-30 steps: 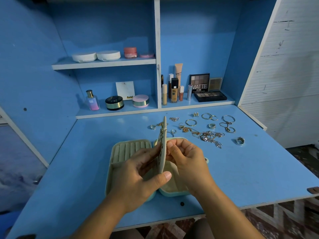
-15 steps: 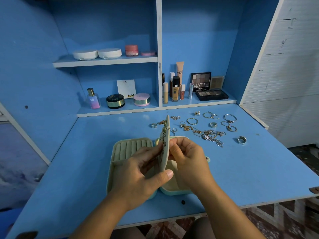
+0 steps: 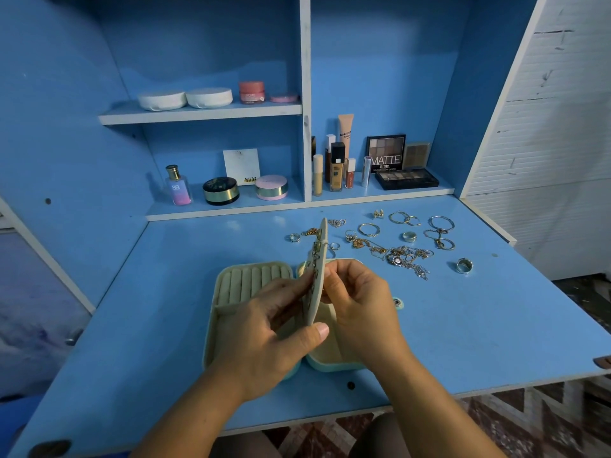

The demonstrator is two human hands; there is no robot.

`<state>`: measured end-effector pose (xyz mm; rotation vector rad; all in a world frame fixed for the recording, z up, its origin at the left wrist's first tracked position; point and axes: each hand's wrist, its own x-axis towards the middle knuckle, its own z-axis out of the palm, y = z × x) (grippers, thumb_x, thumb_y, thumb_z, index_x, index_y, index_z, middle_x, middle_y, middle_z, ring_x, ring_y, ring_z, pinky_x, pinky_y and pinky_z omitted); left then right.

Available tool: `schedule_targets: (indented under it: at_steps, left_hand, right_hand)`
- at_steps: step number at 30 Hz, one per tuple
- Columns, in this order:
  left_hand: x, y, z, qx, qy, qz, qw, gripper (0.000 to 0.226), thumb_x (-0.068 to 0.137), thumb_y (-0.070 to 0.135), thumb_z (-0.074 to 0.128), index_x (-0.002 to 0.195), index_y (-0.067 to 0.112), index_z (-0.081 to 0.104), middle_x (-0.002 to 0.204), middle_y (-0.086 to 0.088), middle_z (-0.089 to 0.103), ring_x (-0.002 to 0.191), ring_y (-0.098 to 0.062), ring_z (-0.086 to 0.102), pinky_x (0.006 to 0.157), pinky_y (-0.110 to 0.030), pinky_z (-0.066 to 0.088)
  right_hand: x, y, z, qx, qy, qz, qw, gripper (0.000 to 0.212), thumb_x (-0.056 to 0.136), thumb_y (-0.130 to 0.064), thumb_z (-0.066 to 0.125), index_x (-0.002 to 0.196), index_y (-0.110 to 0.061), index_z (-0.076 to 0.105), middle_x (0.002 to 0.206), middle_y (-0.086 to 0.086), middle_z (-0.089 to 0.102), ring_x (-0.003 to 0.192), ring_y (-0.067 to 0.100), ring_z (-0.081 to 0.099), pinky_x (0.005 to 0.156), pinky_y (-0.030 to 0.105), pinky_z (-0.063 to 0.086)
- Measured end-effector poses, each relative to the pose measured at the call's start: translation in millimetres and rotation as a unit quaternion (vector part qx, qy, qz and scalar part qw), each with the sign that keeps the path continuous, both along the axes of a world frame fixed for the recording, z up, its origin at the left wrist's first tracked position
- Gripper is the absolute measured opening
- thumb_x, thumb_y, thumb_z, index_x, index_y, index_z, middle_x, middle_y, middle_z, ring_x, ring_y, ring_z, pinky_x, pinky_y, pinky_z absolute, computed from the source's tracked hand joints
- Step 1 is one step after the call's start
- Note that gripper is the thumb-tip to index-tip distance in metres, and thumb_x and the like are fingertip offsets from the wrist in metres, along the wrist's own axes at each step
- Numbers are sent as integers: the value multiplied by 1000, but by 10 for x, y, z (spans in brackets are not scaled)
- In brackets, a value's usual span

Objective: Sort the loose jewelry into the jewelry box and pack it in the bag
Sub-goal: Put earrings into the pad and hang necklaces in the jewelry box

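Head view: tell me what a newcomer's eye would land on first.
At the front centre, the left hand and right hand hold a pale panel upright, edge-on, over the open jewelry box. Behind them to the right, loose jewelry of rings, hoops and tangled chains lies scattered on the blue desk. Further back, makeup lines the shelf.

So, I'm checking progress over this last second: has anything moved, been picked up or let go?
Nothing visibly changed. The left hand and right hand still hold the panel upright over the open box; the loose jewelry lies as before.
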<state>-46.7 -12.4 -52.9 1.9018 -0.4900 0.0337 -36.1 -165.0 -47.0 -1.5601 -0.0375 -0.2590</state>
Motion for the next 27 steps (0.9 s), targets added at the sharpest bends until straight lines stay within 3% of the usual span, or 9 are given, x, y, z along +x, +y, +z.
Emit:
schedule_targets:
  at_steps: [5,10,18,22,27]
  left_hand:
    - [-3,6,15,-8,-8,-9,1000,57,72,43,65,128,37,61,110,5,65,110,-19,63,93,-35,53]
    - [-15,5,-1,-36,3,-11,999,57,72,39,66,128,29,63,110,1,66,109,-22,64,91,-39,54]
    - [-13,6,10,-45,10,-12,999,54,72,36,66,125,27,65,107,-1,67,105,-25,64,89,-42,54]
    - [-13,-2,21,-35,6,-7,999,52,70,40,65,121,30,67,98,3,65,97,-21,65,83,-28,52]
    - [-18,1,27,-37,3,-6,999,56,70,42,64,122,20,66,98,3,65,97,-15,64,81,-19,49]
  right_hand:
    - [-8,-19,14,-60,-8,-19,998,13,92,-25,60,82,-18,66,71,-1,67,65,12,59,68,33,51]
    - [-29,-49,16,-159,-43,-57,985,15,90,-31,61,76,-36,61,71,-12,63,69,2,58,59,13,43]
    - [11,-31,73,-124,-23,-30,992,18,89,-17,62,73,-26,60,60,-14,56,56,-2,51,56,12,39]
    - [67,-96,133,-171,-14,8,985,17,91,-22,59,74,-22,59,55,-13,54,53,1,46,53,12,37]
    - [97,-129,145,-208,-22,27,978,16,92,-27,57,78,-21,61,68,-8,58,62,4,50,58,15,40]
